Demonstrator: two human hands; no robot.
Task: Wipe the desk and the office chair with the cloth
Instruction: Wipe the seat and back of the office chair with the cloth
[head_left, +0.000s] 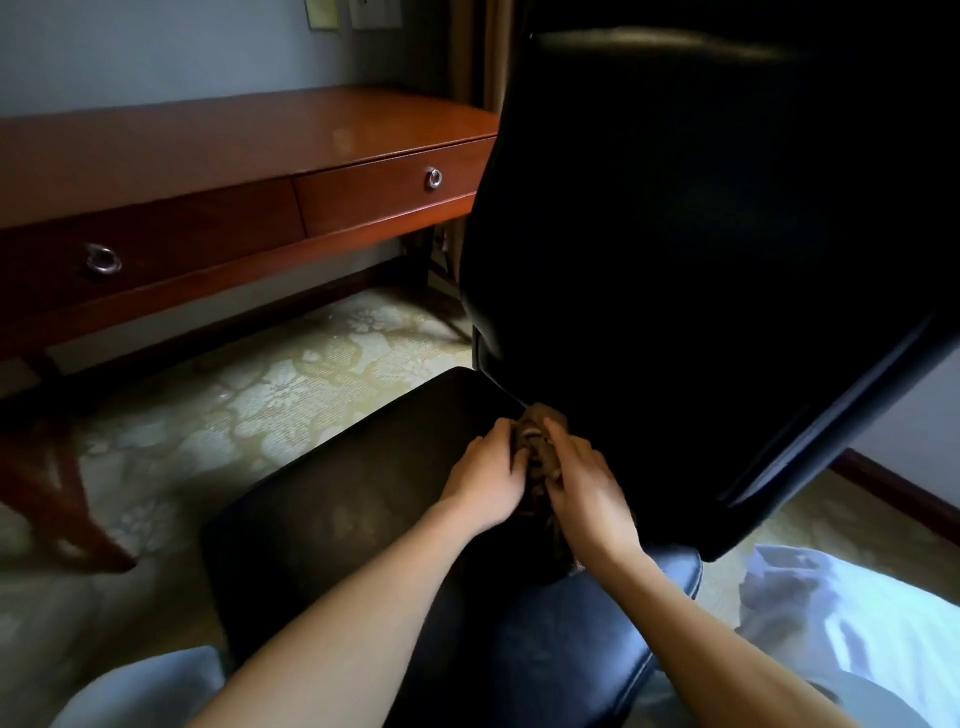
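Note:
A black leather office chair (701, 218) fills the middle and right, its tall backrest upright and its seat (337, 499) in front of me. A crumpled brown cloth (537, 447) lies on the seat where it meets the backrest. My left hand (488, 478) and my right hand (582, 488) both grip the cloth, one on each side, pressed close together. The reddish wooden desk (249, 140) stands at the upper left against the wall, its top bare.
The desk has two drawers with metal ring pulls (434, 178) and an angled leg (67, 499) at the lower left. Patterned pale carpet (270, 389) lies between desk and chair. White bedding (857, 623) shows at the lower right. A curtain (475, 47) hangs behind the chair.

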